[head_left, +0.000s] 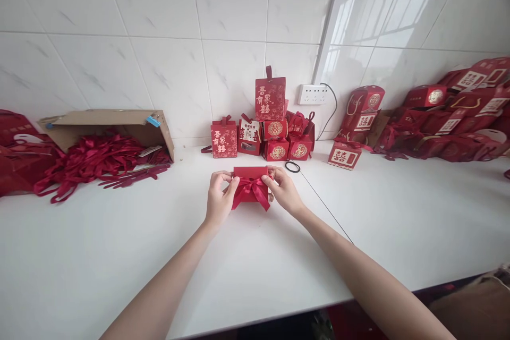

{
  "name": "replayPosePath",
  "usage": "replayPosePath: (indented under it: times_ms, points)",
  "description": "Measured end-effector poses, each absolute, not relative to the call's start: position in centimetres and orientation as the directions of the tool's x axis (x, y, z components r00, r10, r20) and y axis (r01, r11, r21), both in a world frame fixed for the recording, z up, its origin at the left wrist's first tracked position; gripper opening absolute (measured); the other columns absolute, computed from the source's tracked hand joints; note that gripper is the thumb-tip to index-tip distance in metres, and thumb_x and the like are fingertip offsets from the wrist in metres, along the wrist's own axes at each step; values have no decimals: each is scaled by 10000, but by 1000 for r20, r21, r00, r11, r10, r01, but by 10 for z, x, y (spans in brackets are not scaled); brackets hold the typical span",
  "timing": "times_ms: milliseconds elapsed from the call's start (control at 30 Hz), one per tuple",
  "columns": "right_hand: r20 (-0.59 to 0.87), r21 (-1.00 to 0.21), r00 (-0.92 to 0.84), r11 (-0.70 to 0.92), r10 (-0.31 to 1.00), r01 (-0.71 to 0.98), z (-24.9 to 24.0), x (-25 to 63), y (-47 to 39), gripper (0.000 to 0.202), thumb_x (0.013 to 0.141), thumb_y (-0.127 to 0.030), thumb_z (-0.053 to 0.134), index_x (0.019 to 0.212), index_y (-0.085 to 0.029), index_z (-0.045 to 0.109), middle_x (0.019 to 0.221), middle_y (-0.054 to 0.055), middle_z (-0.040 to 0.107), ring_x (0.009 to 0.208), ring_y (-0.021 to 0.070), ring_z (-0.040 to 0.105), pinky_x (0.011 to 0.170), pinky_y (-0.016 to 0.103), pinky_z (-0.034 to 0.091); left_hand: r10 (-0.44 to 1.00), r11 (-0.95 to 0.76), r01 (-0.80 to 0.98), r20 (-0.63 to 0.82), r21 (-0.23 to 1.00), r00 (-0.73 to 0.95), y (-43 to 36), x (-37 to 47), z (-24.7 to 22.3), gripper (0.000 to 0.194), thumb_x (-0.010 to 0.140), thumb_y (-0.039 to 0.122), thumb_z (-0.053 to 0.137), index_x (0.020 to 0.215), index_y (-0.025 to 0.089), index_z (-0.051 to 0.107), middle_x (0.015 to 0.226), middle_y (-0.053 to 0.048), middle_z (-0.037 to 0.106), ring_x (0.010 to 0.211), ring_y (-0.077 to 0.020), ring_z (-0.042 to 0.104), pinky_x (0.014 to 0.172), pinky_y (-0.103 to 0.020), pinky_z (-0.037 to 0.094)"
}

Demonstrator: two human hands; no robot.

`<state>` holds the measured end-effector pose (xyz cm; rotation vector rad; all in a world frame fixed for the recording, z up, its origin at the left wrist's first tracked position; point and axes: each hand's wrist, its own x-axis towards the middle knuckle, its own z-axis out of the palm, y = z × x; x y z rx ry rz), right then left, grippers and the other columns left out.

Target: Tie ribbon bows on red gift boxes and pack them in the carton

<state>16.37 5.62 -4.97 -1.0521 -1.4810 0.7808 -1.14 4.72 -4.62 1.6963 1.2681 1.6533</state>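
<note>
Between my two hands, over the white table, is a small red gift box (250,172) with a satin ribbon bow (252,186) across its front. The ribbon's tails hang down to either side. My left hand (221,194) grips the box's left edge, thumb in front on the ribbon and fingers behind. At the opposite edge, my right hand (283,190) pinches the box and the bow's right side in the same way. The fingertips behind the box are partly hidden.
Finished-looking red boxes (224,139) stand against the tiled wall. A tipped cardboard box (107,117) spills red ribbons (95,159) on the left. More red boxes (450,117) pile up at right. A black hair-tie-like ring (292,167) lies behind my right hand, below a power strip (313,94).
</note>
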Motion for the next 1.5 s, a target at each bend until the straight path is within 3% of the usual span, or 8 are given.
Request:
replayPosePath:
  times_ms: [133, 200, 400, 567, 700, 833, 1000, 1500]
  points:
    - [382, -913, -10, 379, 924, 152, -51, 165, 59, 400, 757, -547, 550, 627, -197, 407, 1192, 104, 518, 968, 209, 583, 804, 360, 490, 870, -424, 296, 476, 856, -130, 41, -10, -42, 290, 813, 434, 521, 662, 215, 405, 642, 35, 465, 613, -129, 543, 539, -229, 476]
    - [368, -920, -19, 367, 930, 136, -51, 166, 59, 415, 748, -560, 555, 621, -196, 402, 1207, 106, 519, 961, 212, 588, 785, 349, 490, 874, -419, 289, 468, 861, -128, 40, -10, -42, 308, 810, 444, 521, 650, 213, 395, 606, 49, 450, 541, -113, 515, 485, -220, 456]
    - [320, -945, -49, 322, 946, 60, -48, 167, 59, 451, 705, -602, 576, 631, -185, 423, 1241, 127, 496, 816, 191, 621, 661, 334, 502, 826, -475, 252, 526, 843, -203, 44, -12, -44, 308, 754, 406, 591, 611, 202, 410, 729, 11, 548, 788, -141, 588, 730, -258, 513]
    - [325, -945, -46, 326, 945, 24, -49, 168, 62, 453, 692, -594, 603, 616, -177, 440, 1213, 121, 527, 868, 191, 617, 757, 352, 500, 834, -447, 217, 492, 868, -250, 47, -13, -44, 253, 708, 397, 651, 741, 196, 500, 683, 19, 556, 682, -140, 600, 614, -244, 502]
    - [322, -947, -37, 322, 946, 10, -50, 168, 62, 457, 694, -596, 603, 621, -175, 438, 1185, 115, 554, 818, 175, 623, 714, 328, 505, 875, -383, 215, 427, 899, -226, 47, -14, -40, 284, 705, 413, 653, 836, 181, 555, 712, 2, 578, 694, -141, 597, 613, -235, 492]
    - [310, -951, -30, 310, 950, -15, -50, 168, 62, 465, 689, -599, 603, 623, -180, 413, 1186, 109, 554, 755, 158, 617, 597, 288, 505, 916, -336, 217, 371, 917, -150, 47, -15, -37, 283, 714, 440, 638, 725, 168, 556, 651, 8, 564, 576, -115, 554, 498, -204, 450]
    - [308, -951, -11, 308, 951, -22, -48, 170, 62, 467, 679, -592, 621, 624, -179, 411, 1163, 95, 574, 690, 127, 593, 541, 248, 469, 949, -295, 200, 310, 934, -50, 46, -15, -39, 330, 747, 462, 590, 631, 182, 462, 484, 75, 416, 359, -66, 387, 340, -178, 317]
    - [207, -968, -58, 196, 977, -158, -41, 167, 56, 469, 625, -576, 688, 611, -168, 455, 1160, 97, 580, 787, 158, 613, 664, 298, 526, 883, -429, 171, 452, 887, -128, 48, -11, -40, 143, 769, 288, 544, 762, 206, 427, 658, 50, 453, 564, -89, 448, 565, -203, 382]
